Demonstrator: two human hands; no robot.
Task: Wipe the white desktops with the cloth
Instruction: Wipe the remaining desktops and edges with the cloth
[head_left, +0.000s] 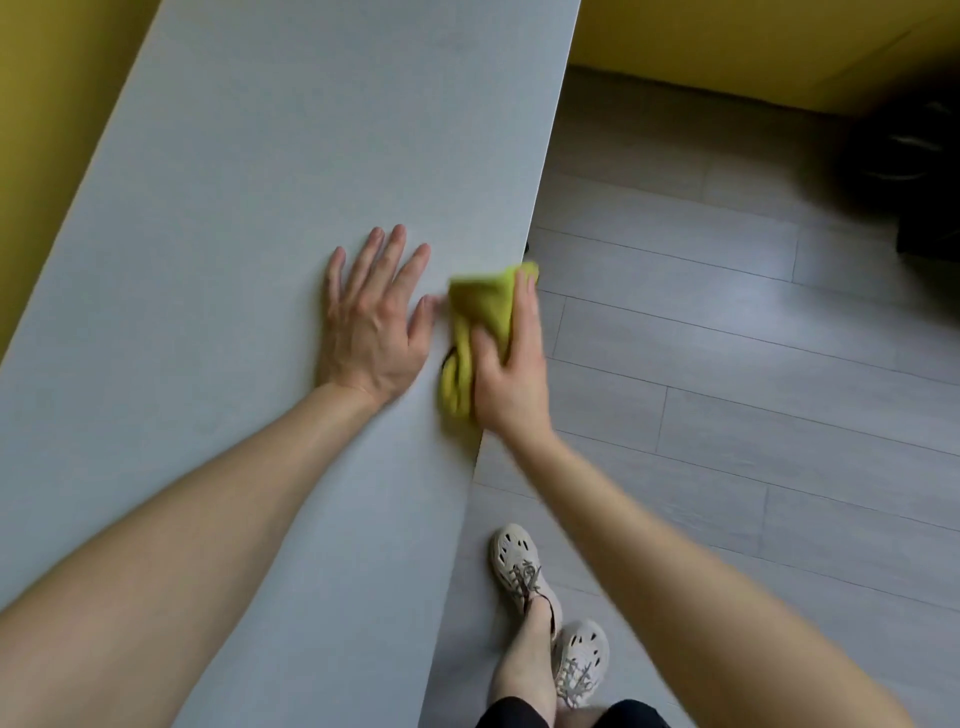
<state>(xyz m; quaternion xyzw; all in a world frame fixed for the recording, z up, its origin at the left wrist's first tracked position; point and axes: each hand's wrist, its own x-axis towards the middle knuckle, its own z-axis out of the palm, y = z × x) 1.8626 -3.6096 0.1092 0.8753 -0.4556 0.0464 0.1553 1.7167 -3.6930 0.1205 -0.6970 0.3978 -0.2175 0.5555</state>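
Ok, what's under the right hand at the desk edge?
A crumpled yellow-green cloth, pressed on the white desktop at its edge by the right hand. The desktop beneath the cloth is covered.

One head-worn wide-angle view looks steeply down and forward from close above. The tabletop (249, 218) runs from 7 o'clock toward 12, the grey plank floor (727, 364) fills 3 o'clock, and the wearer's own shoes (524, 566) show at 6.
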